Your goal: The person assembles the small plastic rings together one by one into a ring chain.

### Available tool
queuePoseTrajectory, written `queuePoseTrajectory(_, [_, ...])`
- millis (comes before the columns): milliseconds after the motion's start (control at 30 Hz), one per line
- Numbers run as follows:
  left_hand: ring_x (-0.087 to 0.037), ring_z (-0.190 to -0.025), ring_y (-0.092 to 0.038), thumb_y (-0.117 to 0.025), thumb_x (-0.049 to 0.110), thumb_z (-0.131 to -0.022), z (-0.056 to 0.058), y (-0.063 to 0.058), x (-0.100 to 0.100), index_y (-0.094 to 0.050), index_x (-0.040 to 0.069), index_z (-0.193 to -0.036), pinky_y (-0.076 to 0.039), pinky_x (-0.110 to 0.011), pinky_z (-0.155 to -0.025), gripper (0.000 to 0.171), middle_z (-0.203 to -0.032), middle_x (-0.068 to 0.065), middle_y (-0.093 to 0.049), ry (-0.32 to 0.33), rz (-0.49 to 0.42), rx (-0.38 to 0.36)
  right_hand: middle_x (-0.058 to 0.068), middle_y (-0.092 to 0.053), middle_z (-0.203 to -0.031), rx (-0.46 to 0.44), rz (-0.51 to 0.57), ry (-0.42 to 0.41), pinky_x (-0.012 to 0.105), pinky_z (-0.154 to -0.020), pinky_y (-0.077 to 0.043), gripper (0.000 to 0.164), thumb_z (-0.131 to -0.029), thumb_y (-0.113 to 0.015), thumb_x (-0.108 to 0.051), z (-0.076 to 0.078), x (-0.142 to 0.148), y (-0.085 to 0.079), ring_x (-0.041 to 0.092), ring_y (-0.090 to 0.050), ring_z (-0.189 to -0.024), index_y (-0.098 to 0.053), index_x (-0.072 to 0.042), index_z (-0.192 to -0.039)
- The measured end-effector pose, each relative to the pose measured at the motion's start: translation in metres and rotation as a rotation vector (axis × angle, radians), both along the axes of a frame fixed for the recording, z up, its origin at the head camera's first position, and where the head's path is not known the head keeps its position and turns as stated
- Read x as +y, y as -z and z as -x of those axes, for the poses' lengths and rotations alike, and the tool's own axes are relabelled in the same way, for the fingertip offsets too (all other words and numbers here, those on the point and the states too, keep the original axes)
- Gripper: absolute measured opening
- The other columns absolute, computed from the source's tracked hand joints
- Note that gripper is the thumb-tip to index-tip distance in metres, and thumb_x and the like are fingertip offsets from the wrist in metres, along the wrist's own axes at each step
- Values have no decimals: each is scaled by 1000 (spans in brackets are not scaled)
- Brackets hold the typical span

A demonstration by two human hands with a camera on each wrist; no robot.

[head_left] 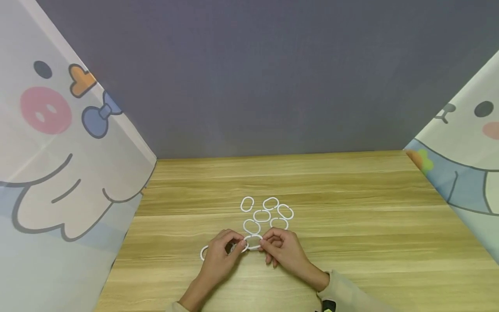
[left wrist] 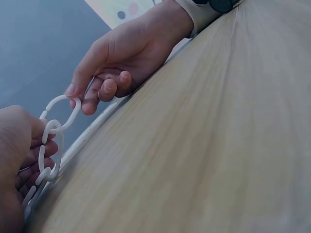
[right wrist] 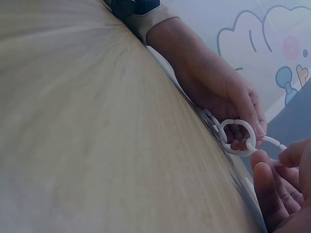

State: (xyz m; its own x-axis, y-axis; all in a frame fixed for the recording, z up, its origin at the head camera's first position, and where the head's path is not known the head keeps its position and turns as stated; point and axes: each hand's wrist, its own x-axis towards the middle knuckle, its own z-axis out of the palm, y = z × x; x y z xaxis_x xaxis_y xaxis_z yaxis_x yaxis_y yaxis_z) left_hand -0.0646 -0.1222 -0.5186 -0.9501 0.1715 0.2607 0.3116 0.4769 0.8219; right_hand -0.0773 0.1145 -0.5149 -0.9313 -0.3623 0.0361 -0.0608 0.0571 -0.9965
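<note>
Between the fingertips of both hands is a white oval plastic link (head_left: 255,235) with a small gap in its side. My right hand (head_left: 286,253) pinches its right end between thumb and forefinger, the other fingers curled loosely below. My left hand (head_left: 217,256) pinches the other side, where a second white link (left wrist: 60,151) hooks through the first. More links of this short chain hang under the left palm in the left wrist view, partly hidden by the fingers. One link (head_left: 201,253) of it shows beyond the left hand, on the table.
Several loose white links (head_left: 262,222) lie on the wood-grain table (head_left: 351,195) just beyond the hands. A grey panel (head_left: 249,78) stands along the far edge. Cartoon-printed panels (head_left: 128,147) enclose the left and right sides.
</note>
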Motion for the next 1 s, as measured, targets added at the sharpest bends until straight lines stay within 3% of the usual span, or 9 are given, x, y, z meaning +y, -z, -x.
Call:
queuePoseTrajectory(200, [-4,-84,-62,-82,12,-101,2,1,-1,-77,23,-97,-53,-23,-70,13,-93,19,-68,-11,-22,3,26,-74,-85,34,27,39,26,-42,-54,14,-109,-70,-7,1,-1,1,6,-63,-53,-73,6,-105])
queuePoseTrajectory(300, [-4,-85,-63,-82,9,-100,3,2,-2,-77,22,-97,-55,-23,-72,15,-93,19,-68,-16,-22,13,20,-75,-83,127,-23,72,24,-41,-52,9,-107,-72,-3,2,-1,4,2,-59,-51,-76,5,-106])
queuePoseTrajectory(367, [-4,-86,-64,-82,8,-100,3,2,-2,-77,22,-97,-56,-23,-73,15,-94,19,-68,-13,-24,15,12,-75,-80,236,-111,92,21,-42,-49,7,-102,-76,1,3,-2,7,-2,-55,-53,-79,3,-108])
queuePoseTrajectory(500, [-5,-87,-65,-81,8,-101,2,1,-2,-78,21,-98,-57,-23,-74,14,-95,19,-69,-2,-29,3,-10,-66,-72,451,-351,103,14,-46,-41,22,-97,-82,-2,4,-2,7,-10,-44,-57,-83,-1,-119])
queuePoseTrajectory(667, [-5,-85,-65,-81,9,-102,0,1,-2,-77,21,-99,-56,-23,-71,13,-95,19,-68,-1,-28,-4,-19,-47,-63,597,-583,34,12,-48,-34,37,-97,-83,-11,1,0,4,-12,-34,-56,-79,-4,-133])
queuePoseTrajectory(833, [-4,-86,-66,-81,8,-101,1,2,-2,-78,22,-98,-57,-24,-74,15,-94,20,-69,-14,-27,8,-19,-46,-63,668,-677,17,13,-52,-33,37,-97,-83,-13,1,-2,2,-11,-34,-56,-80,-7,-133])
queuePoseTrajectory(1000, [-5,-87,-67,-82,8,-101,2,2,-1,-78,22,-97,-58,-24,-75,15,-95,19,-70,-13,-40,1,-20,-49,-62,650,-631,76,13,-52,-34,27,-92,-88,-10,1,-3,3,-13,-37,-58,-82,-10,-119])
